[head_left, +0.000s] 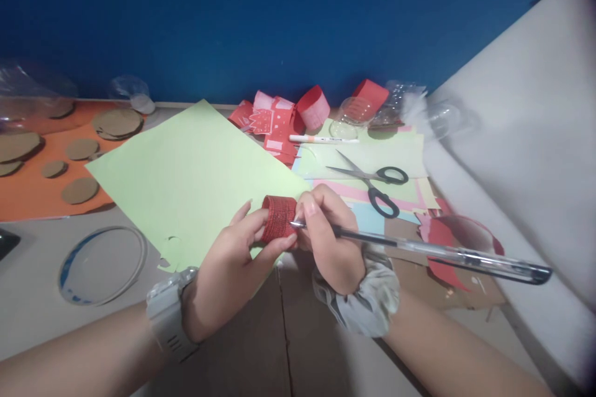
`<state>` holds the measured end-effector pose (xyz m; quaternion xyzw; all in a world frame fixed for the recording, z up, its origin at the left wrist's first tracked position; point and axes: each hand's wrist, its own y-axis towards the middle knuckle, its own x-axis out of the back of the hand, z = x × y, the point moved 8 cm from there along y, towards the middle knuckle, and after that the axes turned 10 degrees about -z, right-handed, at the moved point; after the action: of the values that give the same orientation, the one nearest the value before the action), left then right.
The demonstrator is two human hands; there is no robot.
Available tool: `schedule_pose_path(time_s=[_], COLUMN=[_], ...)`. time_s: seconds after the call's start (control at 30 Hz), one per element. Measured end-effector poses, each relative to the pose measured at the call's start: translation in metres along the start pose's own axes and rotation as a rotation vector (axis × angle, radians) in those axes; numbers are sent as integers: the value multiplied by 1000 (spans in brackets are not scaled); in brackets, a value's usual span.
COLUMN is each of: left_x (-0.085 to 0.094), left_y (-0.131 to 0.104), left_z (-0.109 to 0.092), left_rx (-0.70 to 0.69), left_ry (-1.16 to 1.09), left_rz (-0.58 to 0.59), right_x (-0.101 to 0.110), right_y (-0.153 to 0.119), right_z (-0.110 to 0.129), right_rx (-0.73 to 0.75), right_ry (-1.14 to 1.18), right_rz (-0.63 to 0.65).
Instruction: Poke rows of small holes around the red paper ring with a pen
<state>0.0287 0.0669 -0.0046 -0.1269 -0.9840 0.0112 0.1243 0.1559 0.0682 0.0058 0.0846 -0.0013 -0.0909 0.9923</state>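
A small red paper ring (279,218) with dark line markings sits over the fingers of my left hand (237,254), whose thumb presses its lower edge. My right hand (328,239) is closed at the ring's right side, its fingertips against that edge. A clear-barrelled pen (433,251) runs through this same hand, its tip pointing left at the ring and its black end sticking out to the right. Beneath the ring lies a large light-green paper sheet (200,173), with cut-out holes near its lower corner.
Black-handled scissors (367,178) lie partly spread on stacked coloured paper (410,155). Behind are a white marker (323,139) and red paper rings (313,107). Cardboard discs (80,190) rest on orange paper (28,195) at left, near a tape roll (139,270). A blue wall (279,18) stands behind.
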Motion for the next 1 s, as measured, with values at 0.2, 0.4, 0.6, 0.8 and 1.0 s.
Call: schedule_pose_path(time_s=[0.2, 0.4, 0.6, 0.8, 1.0], left_x=[1, 1, 1, 1, 1], left_y=[0, -1, -1, -1, -1], left_z=[0, -1, -3, -3, -5], left_rx=[8, 18, 11, 2, -13], left_ry=[4, 5, 11, 7, 17], left_rz=[3, 6, 4, 4, 11], right_x=[-1, 1, -2, 0, -2], right_y=[0, 2, 0, 0, 0], right_z=[1, 2, 3, 2, 3], right_rx=[0, -3, 19, -2, -3], right_ry=[-31, -24, -48, -41, -52], right_rz=[26, 9, 64, 11, 51])
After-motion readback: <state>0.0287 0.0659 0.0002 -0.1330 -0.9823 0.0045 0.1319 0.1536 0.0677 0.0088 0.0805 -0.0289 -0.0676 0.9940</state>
